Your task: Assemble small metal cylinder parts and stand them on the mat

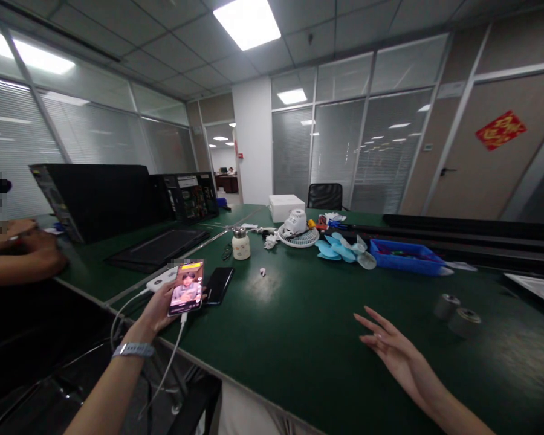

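My left hand (158, 307) is wrapped round a smartphone (187, 290), whose lit screen shows a person. A white charging cable (178, 344) runs from the phone's lower end. Just right of it, a second, dark phone (220, 285) lies flat on the green table (272, 344). A white power bank (161, 279) rests behind my left hand, with a cable in its end. Over the table's right part, my right hand (387, 341) has its fingers stretched apart and holds nothing. Nearest to that hand are two grey cylinders (465, 322), standing to its right.
A cream bottle (241, 244) and a small white earbud (263, 272) are mid-table. Farther back are a white fan part (298, 232), blue fan blades (340, 248) and a blue tray (405, 257). Black computer cases (100, 199) stand left, beside another person's arm (27, 257).
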Demonstrator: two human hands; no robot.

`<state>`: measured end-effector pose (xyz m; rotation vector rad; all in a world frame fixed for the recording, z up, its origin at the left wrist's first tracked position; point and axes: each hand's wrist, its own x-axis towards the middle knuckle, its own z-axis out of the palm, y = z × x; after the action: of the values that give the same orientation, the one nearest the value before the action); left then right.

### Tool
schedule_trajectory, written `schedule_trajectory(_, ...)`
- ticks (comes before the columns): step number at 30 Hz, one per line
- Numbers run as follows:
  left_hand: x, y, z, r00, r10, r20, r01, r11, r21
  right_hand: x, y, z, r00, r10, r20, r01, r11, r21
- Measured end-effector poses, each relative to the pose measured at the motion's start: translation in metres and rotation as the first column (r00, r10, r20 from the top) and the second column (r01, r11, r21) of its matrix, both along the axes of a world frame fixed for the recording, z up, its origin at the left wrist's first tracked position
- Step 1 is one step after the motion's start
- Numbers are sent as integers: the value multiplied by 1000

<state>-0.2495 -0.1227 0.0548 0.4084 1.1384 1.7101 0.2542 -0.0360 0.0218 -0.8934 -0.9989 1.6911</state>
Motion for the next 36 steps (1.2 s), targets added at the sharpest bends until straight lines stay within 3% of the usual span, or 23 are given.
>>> schedule_trajectory(4,-3,0,-2,999,36,4,-36,999,15,0,0,0,1000,4,-12,-4,1000,-5)
schedule_trajectory(9,-11,4,-12,999,-29,-25,29,1000,-2,0,0,-1,1000,8,-2,-8,1000,6)
schedule_trajectory(20,-23,5,-23,998,-35,-42,38,997,74,-1,-3,3,1000,-5,-29,5,1000,-3)
schedule_trajectory(24,-22,5,-20,996,-35,-77,43,994,97,-2,-3,3,999,-6,-43,5,1000,-22)
schedule_trajectory(30,-15,2,-14,999,-30,-35,31,999,26,0,-1,-1,999,9,-50,-9,1000,2)
schedule_trajectory(36,-17,4,-19,996,-30,-78,31,999,21,1,0,-2,999,13,-50,-14,1000,-6)
